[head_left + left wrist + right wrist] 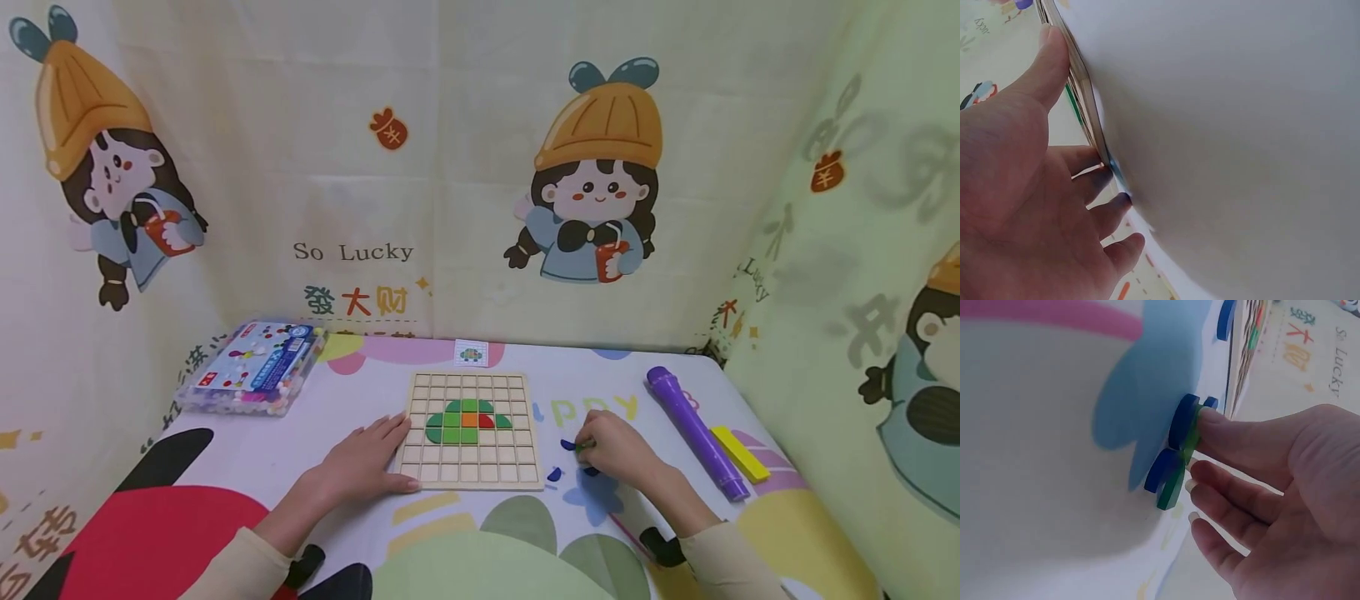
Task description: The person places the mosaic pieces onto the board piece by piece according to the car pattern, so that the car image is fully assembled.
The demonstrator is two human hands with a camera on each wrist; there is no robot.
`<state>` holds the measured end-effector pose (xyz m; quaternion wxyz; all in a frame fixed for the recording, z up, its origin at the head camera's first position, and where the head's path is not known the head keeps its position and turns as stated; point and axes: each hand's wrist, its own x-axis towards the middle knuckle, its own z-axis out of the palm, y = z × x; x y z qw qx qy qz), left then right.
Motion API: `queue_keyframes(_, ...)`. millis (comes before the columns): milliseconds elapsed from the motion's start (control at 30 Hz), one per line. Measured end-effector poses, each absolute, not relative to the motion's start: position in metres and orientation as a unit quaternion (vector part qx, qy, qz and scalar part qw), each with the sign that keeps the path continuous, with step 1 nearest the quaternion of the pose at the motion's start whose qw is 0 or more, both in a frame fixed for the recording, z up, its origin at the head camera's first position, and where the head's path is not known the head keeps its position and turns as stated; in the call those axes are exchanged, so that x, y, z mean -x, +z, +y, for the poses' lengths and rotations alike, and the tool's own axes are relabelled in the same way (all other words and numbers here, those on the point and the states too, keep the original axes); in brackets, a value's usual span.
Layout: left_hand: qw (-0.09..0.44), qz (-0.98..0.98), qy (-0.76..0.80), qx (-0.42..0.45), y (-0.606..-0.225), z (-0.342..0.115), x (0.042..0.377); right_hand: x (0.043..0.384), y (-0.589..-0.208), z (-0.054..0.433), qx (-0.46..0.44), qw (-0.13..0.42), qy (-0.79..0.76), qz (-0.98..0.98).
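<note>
A wooden grid board (468, 475) lies on the table with green, orange and red tiles (465, 422) set in its middle cells. My left hand (367, 458) rests along the board's left side, fingers extended and thumb near the lower corner. In the left wrist view, the fingertips of that hand (1054, 169) are right at the board's edge. To the right of the board, my right hand (615, 447) pinches a light green piece (1192, 434) with thumb and fingertips. Dark blue pieces (1183, 422) and a darker green piece (1171, 489) lie close around it.
A small picture card (471, 353) lies behind the board. At the back left is a clear plastic case (251, 367) with a printed label. A purple tube-shaped object (697, 433) and a yellow bar (740, 454) lie at the right. Printed cloth hangs behind the table.
</note>
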<state>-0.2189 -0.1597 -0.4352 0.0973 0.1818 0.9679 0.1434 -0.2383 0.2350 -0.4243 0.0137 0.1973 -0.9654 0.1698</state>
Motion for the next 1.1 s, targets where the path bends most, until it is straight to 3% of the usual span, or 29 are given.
queue_keyframes(300,0.096,0.967,0.144,-0.187,-0.438,-0.162,0.218,0.24,-0.421,0.232,-0.189,0.013,0.194,-0.962)
queue_keyframes(600,0.091,0.968,0.139,-0.189,-0.433,-0.16,0.217,0.261,-0.417,0.161,-0.287,0.024,0.268,-0.919)
queue_keyframes(767,0.091,0.968,0.132,-0.192,-0.433,-0.157,0.218,0.273,-0.423,0.128,-0.296,0.023,0.263,-0.918)
queue_keyframes(1100,0.094,0.97,0.129,-0.184,-0.434,-0.159,0.219,0.27,-0.431,0.12,-0.311,0.021,0.238,-0.92)
